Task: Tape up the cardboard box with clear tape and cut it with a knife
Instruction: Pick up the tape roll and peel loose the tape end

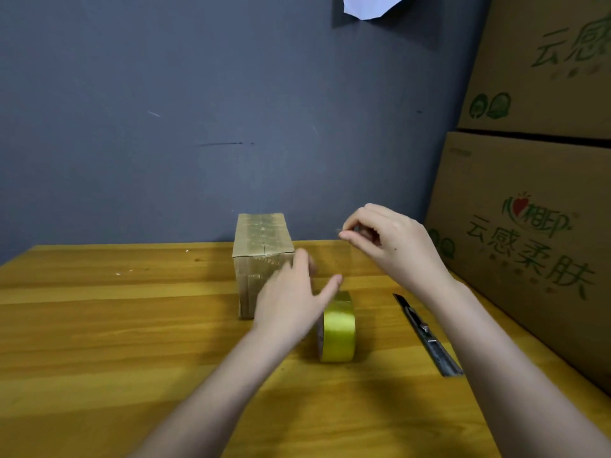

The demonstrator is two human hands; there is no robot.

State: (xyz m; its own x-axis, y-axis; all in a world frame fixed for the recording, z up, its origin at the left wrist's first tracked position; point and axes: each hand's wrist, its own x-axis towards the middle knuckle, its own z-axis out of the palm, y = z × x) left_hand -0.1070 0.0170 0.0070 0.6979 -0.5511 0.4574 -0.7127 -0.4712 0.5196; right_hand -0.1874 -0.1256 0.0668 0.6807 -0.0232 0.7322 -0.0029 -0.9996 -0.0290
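Note:
A small cardboard box (pixel 263 249) stands on the wooden table (pixel 115 325) near the back wall, its top shiny with tape. Just in front of it to the right, a roll of tape (pixel 339 328) stands on edge and looks yellow. My right hand (pixel 386 239) is raised above the roll with its fingertips pinched on the end of a clear tape strip that runs down toward the roll. My left hand (pixel 291 299) hovers open between the box and the roll, blurred, its thumb near the roll's top. A dark utility knife (pixel 426 335) lies on the table to the right.
Two large printed cardboard cartons (pixel 535 209) are stacked along the right edge of the table. A dark grey wall (pixel 198 127) stands right behind the small box. A white sheet of paper (pixel 367 4) hangs at the top.

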